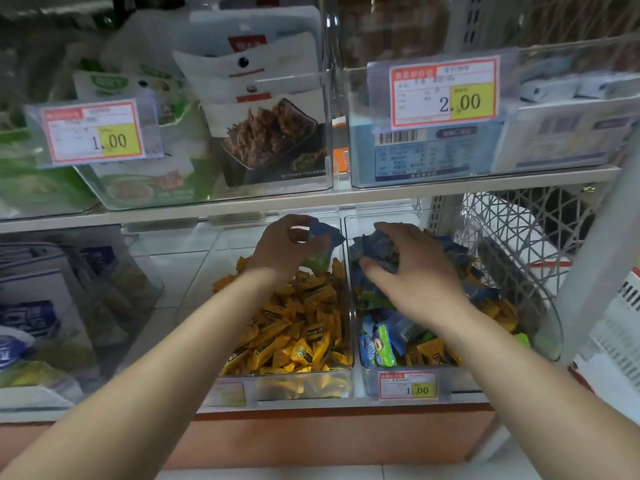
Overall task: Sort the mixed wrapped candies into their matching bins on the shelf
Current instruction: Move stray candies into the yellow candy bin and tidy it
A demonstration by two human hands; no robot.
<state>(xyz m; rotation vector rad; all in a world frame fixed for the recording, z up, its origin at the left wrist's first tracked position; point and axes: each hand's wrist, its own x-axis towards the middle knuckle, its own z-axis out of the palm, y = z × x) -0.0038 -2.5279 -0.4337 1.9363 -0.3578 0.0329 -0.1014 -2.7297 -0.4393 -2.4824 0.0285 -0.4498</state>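
Lower shelf: left candy bin [294, 386] stands beside right candy bin [460, 379], before you.
Your left hand [280, 244]: over the left bin's back, pinching wrapped candies [325, 237].
Your right hand [412, 268]: gripping the candy heap [381, 251] at the right bin's back.
Price tag [408, 386]: on the right bin's front.
Wire basket [502, 220]: right of that bin.

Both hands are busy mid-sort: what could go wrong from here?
The left hand pinches blue and green wrapped candies over the clear bin of yellow wrapped candies; a slip would likely mix them in.
The right hand grips a heap of blue wrapped candies in the right clear bin, where yellow ones lie mixed in; it may grab some too.
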